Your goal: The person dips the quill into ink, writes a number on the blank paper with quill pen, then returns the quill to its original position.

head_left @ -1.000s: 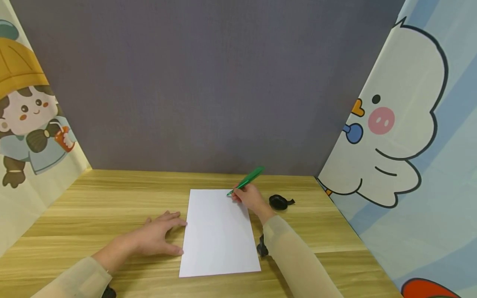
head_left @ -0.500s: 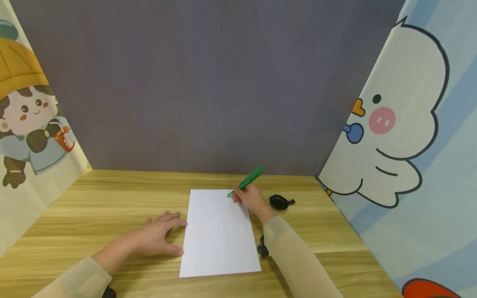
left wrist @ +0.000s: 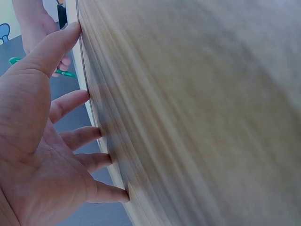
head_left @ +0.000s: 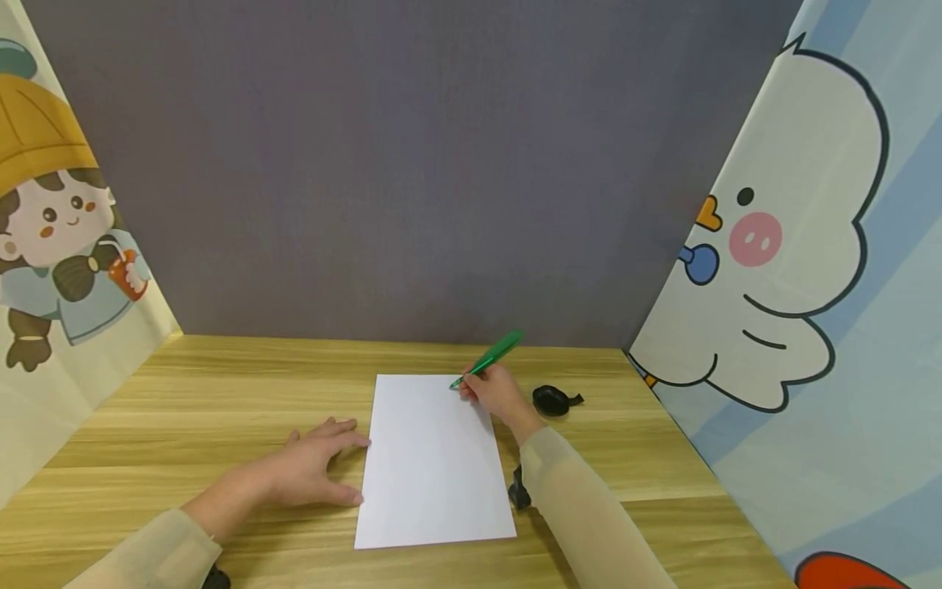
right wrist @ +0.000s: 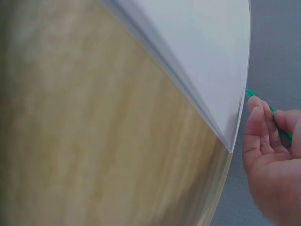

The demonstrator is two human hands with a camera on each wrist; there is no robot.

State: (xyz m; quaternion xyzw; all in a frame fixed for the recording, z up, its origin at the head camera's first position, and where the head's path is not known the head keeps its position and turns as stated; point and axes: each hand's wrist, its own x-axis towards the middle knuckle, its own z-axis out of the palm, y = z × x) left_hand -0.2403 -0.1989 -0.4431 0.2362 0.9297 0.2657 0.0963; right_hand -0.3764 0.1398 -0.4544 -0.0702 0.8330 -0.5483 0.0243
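Note:
A blank white sheet of paper (head_left: 434, 466) lies on the wood-grain table (head_left: 243, 393). My right hand (head_left: 500, 393) pinches a green pen (head_left: 496, 352) at the sheet's far right corner. The pen slants, its tip low at the paper; whether it touches I cannot tell. In the right wrist view the same pen (right wrist: 249, 92) shows between thumb and fingers, above the paper (right wrist: 207, 52). Spread fingers of my left hand (head_left: 309, 466) rest on the table, with thumb and index tips at the paper's left edge. The left wrist view shows this hand (left wrist: 51, 146) with its fingers extended.
To the right of the right hand lies a small black round object with a short tab (head_left: 552, 400). A grey panel (head_left: 405, 180) stands behind the table, with cartoon-printed sheets (head_left: 795, 245) at both sides.
The pen tip has shifted very slightly to the right along the paper's far end. The left hand and the sheet look the same.

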